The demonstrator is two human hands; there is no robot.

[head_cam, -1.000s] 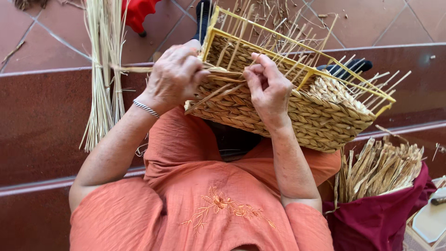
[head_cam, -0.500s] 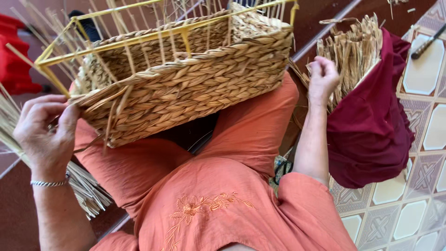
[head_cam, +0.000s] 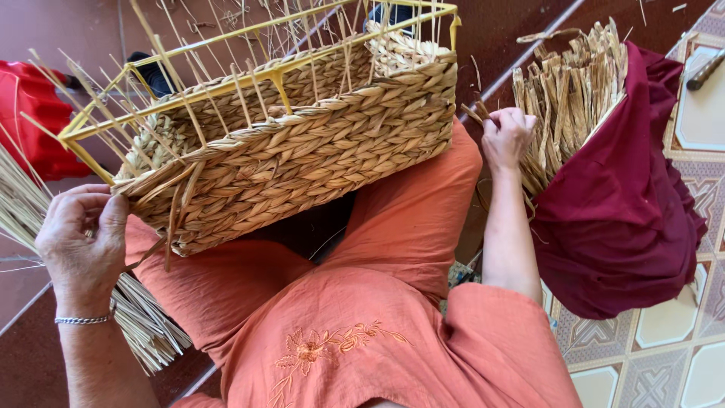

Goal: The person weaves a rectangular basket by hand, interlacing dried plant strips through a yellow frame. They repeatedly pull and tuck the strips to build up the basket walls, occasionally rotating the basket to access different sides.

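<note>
A half-woven straw basket [head_cam: 302,155] on a yellow wire frame [head_cam: 249,34] rests tilted on my lap, thin upright stakes sticking out of its top. My left hand [head_cam: 83,238] grips the basket's near left corner, where loose straw ends hang down. Off to the right, my right hand [head_cam: 506,136] reaches into a bundle of flat dried straw strips [head_cam: 570,91] wrapped in dark red cloth [head_cam: 615,219], fingers closed on a few strips.
A sheaf of thin pale reeds [head_cam: 140,325] lies under my left arm on the dark red step. A red object [head_cam: 30,113] sits at far left. Patterned floor tiles [head_cam: 672,332] lie to the right, with a tool handle [head_cam: 706,69] at the top right.
The view swung from the left reeds toward the right bundle. My right hand left the basket rim and moved right into the straw strips; my left hand slid to the basket's left corner.
</note>
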